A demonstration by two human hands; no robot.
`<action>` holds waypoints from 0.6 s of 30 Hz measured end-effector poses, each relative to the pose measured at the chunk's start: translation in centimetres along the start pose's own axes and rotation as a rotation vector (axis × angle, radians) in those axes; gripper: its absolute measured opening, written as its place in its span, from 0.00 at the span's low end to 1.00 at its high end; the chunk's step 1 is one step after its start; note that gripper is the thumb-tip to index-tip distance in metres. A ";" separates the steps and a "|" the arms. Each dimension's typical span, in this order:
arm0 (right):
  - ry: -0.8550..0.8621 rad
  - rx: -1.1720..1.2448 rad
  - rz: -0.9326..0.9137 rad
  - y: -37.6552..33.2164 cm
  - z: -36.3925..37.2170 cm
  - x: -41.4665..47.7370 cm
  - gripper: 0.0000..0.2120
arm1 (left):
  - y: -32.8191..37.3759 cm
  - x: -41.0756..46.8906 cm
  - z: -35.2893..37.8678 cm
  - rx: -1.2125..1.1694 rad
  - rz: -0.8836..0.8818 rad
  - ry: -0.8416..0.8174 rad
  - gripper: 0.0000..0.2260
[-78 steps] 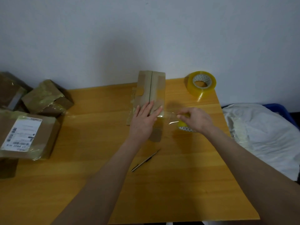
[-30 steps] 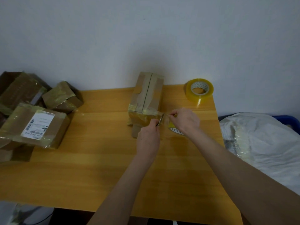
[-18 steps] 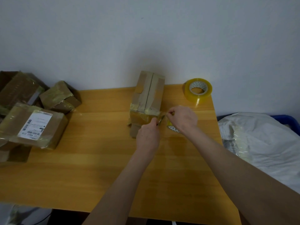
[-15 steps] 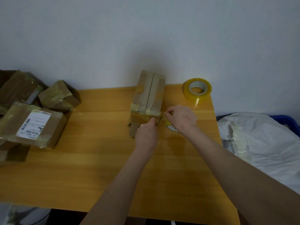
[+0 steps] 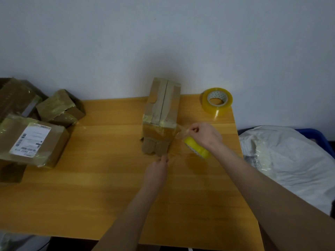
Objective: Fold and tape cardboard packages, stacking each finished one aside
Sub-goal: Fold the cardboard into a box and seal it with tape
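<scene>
Cardboard box point(image 5: 160, 122) just beyond left hand point(image 5: 157, 170), hold unclear; right hand point(image 5: 206, 135) beside it, around tape roll point(image 5: 198, 148).

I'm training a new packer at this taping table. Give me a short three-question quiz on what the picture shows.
1. True or false: the right hand holds the small tape roll, and a strip of tape runs from it to the box.
2. Where does the large tape roll stand? A) on top of the box B) at the far right corner of the table C) among the packages on the left
3. Fill in: the labelled package lies to the ______ of the box.
Key: 1 true; 2 B; 3 left.
</scene>
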State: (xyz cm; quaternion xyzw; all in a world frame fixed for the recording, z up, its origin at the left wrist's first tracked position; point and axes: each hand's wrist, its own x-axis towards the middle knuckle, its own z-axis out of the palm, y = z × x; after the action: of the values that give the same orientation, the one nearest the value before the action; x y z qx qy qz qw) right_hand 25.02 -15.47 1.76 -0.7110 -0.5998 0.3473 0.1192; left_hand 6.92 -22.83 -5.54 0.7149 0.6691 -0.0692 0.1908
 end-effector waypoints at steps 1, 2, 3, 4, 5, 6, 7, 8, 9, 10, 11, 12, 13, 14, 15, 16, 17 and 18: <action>-0.012 0.035 0.005 0.4 0.2 0.0 0.08 | -0.2 -0.4 0.9 -0.008 -0.030 -0.071 0.07; -0.014 0.067 0.003 0.8 0.5 0.0 0.06 | -0.5 -0.7 1.5 -0.001 -0.057 -0.113 0.08; -0.009 0.092 -0.001 1.1 0.7 0.0 0.05 | -0.6 -0.8 1.7 0.037 -0.055 -0.107 0.10; 0.002 0.107 -0.007 1.2 0.9 0.1 0.05 | -0.4 -0.8 1.4 0.072 -0.008 0.010 0.11; 0.014 0.116 -0.008 1.2 1.0 0.1 0.05 | 0.0 -0.5 0.5 0.089 0.071 0.210 0.12; 0.022 0.122 -0.010 1.2 1.0 0.1 0.05 | 0.8 0.0 -0.9 0.065 0.167 0.425 0.12; 0.027 0.123 -0.011 1.0 1.1 0.1 0.05 | 1.4 1.0 -2.3 0.025 0.277 0.634 0.13; 0.033 0.119 -0.015 0.9 1.1 0.0 0.05 | 2.1 2.1 -3.9 -0.013 0.363 0.752 0.14; 0.032 0.111 -0.020 0.8 1.1 0.0 0.06 | 2.6 3.2 -5.4 -0.024 0.405 0.759 0.16; 0.029 0.107 -0.027 0.6 1.0 -0.1 0.06 | 2.8 4.2 -6.7 0.001 0.405 0.680 0.18; 0.022 0.109 -0.033 0.6 0.9 -0.2 0.06 | 2.8 5.0 -7.5 0.049 0.379 0.568 0.19; 0.008 0.108 -0.036 0.7 0.8 -0.3 0.06 | 2.6 5.5 -7.8 0.093 0.333 0.461 0.19; -0.009 0.102 -0.038 0.9 0.6 -0.4 0.06 | 2.1 5.9 -7.6 0.117 0.300 0.403 0.19; -0.023 0.096 -0.038 1.3 0.3 -0.6 0.06 | 1.6 6.1 -7.2 0.119 0.274 0.381 0.18; -0.029 0.104 -0.037 1.8 0.0 -0.7 0.06 | 1.1 6.1 -7.0 0.100 0.259 0.390 0.18; -0.028 0.135 -0.030 2.3 -0.2 -0.8 0.06 | 0.8 6.1 -6.8 0.077 0.256 0.405 0.17; -0.016 0.186 -0.023 2.9 -0.4 -0.9 0.06 | 0.6 6.0 -6.8 0.045 0.260 0.426 0.17; 0.004 0.241 -0.015 3.3 -0.5 -1.0 0.06 | 0.7 6.0 -6.9 0.008 0.274 0.476 0.16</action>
State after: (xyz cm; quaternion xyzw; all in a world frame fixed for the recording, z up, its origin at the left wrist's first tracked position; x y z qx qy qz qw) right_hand 27.86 -17.14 0.56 -0.6877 -0.5586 0.4147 0.2074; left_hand 7.09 -14.75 -1.17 0.7957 0.5919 0.1246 0.0332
